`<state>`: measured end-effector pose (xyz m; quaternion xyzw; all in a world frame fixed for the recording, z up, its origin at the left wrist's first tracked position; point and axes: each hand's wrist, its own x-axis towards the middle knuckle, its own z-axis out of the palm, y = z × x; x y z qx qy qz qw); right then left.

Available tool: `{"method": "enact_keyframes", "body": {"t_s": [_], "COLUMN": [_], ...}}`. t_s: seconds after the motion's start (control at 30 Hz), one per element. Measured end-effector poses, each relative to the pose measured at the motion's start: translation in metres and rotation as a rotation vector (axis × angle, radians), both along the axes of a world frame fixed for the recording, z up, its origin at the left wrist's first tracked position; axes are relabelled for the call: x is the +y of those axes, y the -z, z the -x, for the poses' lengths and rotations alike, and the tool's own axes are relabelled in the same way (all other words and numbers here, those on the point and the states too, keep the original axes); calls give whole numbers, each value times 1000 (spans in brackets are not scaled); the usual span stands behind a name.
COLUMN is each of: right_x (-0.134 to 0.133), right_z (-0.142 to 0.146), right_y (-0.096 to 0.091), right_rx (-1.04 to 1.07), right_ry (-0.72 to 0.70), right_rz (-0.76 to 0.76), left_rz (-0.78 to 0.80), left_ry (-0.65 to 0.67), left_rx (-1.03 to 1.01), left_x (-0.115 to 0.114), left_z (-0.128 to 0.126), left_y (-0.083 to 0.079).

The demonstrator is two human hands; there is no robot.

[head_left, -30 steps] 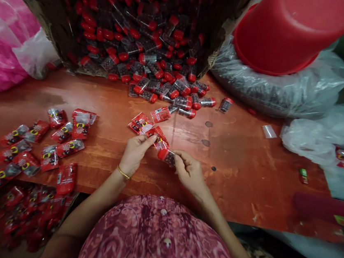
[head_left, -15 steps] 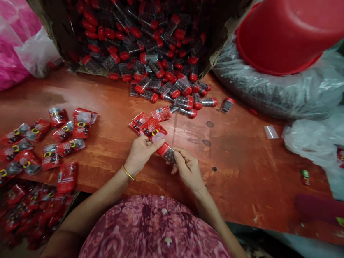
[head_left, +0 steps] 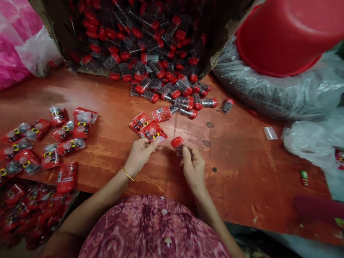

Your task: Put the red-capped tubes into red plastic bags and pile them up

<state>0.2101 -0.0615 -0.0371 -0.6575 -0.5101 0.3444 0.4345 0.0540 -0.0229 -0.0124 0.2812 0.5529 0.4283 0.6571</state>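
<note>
My left hand (head_left: pixel 139 155) pinches a flat red printed sachet (head_left: pixel 154 131) by its near end over the reddish wooden table (head_left: pixel 242 170). My right hand (head_left: pixel 193 167) is closed round a small clear vial with a red cap (head_left: pixel 177 143), cap pointing up and left, a short gap from the sachet's mouth. Two more empty red sachets (head_left: pixel 151 118) lie just beyond my hands. A cardboard box (head_left: pixel 134 21) tipped on its side at the back spills several red-capped vials (head_left: pixel 181 99) onto the table.
Several filled sachets (head_left: pixel 49 140) lie on the table's left, more in a bin below (head_left: pixel 28 212). A pink plastic bag (head_left: pixel 4 43) sits far left. A red bucket (head_left: pixel 289 30) rests on a clear bag of dark grains (head_left: pixel 282 92); white bags (head_left: pixel 329 138) at right.
The vial was at the sachet's mouth; now my right hand has drawn it away to the right and tipped it more upright. My left hand keeps hold of the sachet.
</note>
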Motion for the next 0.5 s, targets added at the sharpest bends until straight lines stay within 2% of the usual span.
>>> {"method": "enact_keyframes", "body": {"t_s": [0.13, 0.2, 0.27, 0.4, 0.5], "right_x": [11, 14, 15, 11, 7], "right_z": [-4, -2, 2, 12, 18], "right_y": [1, -1, -6, -13, -14], "right_rx": [-568, -678, -645, -386, -259], "right_ry": [-28, -46, -78, -197, -225], "right_rz": [-100, -144, -225, -334, -304], "left_rz": [-14, -22, -58, -137, -168], "left_ry": [79, 102, 138, 243, 181], "left_rx": [77, 72, 70, 131, 95], "left_x": [-4, -6, -8, -11, -12], "left_z": [-1, -3, -4, -3, 2], "left_y": [2, 3, 4, 3, 2]}}
